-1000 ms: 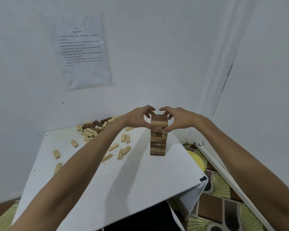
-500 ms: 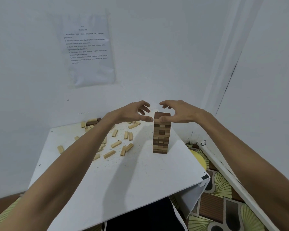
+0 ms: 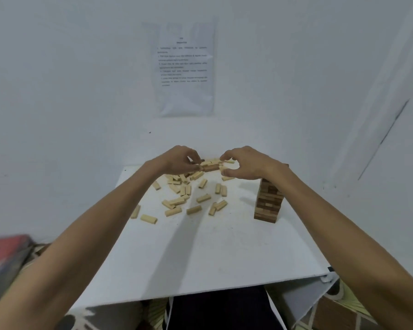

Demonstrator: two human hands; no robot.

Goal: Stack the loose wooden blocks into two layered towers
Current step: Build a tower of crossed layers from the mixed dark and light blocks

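Note:
A layered tower [image 3: 268, 201] of dark and light wooden blocks stands on the right side of the white table [image 3: 200, 258]; my right forearm hides its top. Several loose light blocks [image 3: 184, 201] lie scattered over the back middle, with a denser pile [image 3: 210, 166] holding a few dark blocks by the wall. My left hand [image 3: 179, 160] is down at the pile's left edge, thumb and fingertips pinching a light block there. Above the pile's right edge my right hand [image 3: 246, 163] hovers with thumb and fingers curved and apart, holding nothing.
A printed sheet [image 3: 184, 67] hangs on the white wall behind the table. The table's near edge runs across the bottom, with a patterned floor [image 3: 343, 313] to the right. A blurred red and grey object [image 3: 5, 253] sits low at the left.
Both hands have left the tower's top and moved left and back to the loose pile. The view has turned left, so the tower now sits at the right.

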